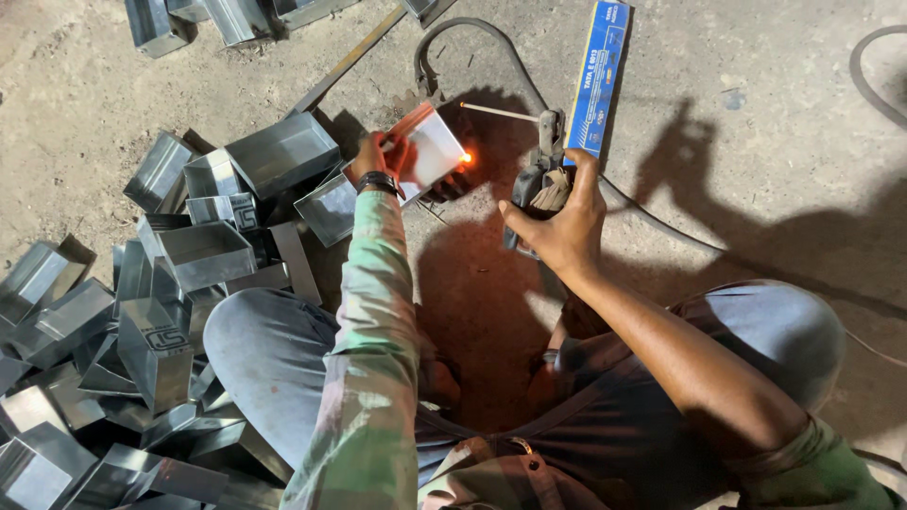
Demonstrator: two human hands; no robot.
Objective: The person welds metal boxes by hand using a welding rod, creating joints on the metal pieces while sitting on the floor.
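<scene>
We squat over a dusty concrete floor (756,66), knees spread in blue-grey trousers, and the largest thing around us is the heap of folded sheet-metal boxes (123,312) spilling across the left side of the view, shiny grey, lying at all angles and touching one another. A few more of the same boxes (217,19) lie at the top edge, well apart from the heap. A black welding cable (472,33) loops across the floor above our hands and runs off to the right behind our arm. A long blue electrode packet (595,80) lies on the floor just beyond our right hand, tilted slightly. A flat steel strip (345,61) lies diagonally near the top boxes.

Our left hand (383,156), wearing a dark wristband, is clenched on the near edge of a metal box (430,146), holding it tilted above the floor just right of the heap; an orange glow sits at its right corner. Our right hand (557,222) is wrapped tightly around the electrode holder (539,175), which clamps a thin welding rod (501,112) pointing left above the box, its far end apart from the glowing corner
</scene>
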